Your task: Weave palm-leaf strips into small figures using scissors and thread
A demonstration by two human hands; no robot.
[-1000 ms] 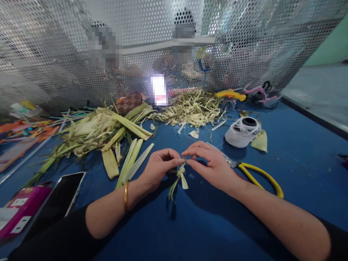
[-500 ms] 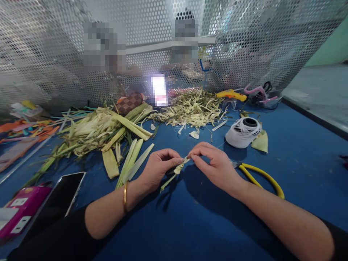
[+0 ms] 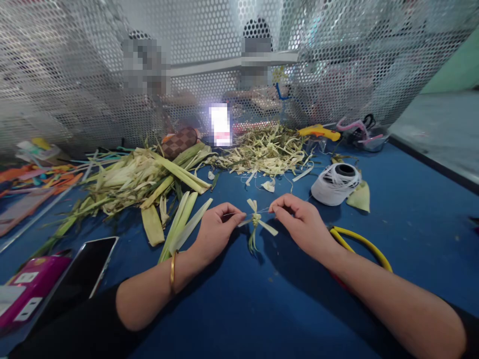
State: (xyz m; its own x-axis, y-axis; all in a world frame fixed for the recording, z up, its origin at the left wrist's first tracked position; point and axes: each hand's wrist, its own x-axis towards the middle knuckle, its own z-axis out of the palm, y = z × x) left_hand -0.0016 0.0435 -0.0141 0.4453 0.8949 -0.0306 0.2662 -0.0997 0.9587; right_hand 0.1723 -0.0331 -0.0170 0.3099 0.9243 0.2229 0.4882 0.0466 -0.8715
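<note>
Between my hands hangs a small knotted figure of pale corn husk [image 3: 256, 219], with strips sticking out to the sides and a greenish tail below. A thin white thread [image 3: 264, 210] runs from it to both hands. My left hand [image 3: 220, 227], with a gold bangle at the wrist, pinches the thread's left side. On the right, the fingertips of my right hand [image 3: 295, 219] pinch its other side. A spool of white thread [image 3: 335, 184] stands beyond my right hand. Yellow-handled pliers or scissors [image 3: 364, 244] lie partly hidden under my right forearm.
Husk leaves [image 3: 123, 174] are heaped at the left, and shredded husk [image 3: 269, 152] at the back. A perforated metal screen [image 3: 202, 40] borders the table, with people behind it. A glue gun [image 3: 320, 132], a dark phone [image 3: 82, 274] and a magenta power strip [image 3: 33, 284] lie around.
My fingers have moved off the husk figure, and my hands are slightly farther apart. The figure now hangs on the thread between them, its tail pointing down.
</note>
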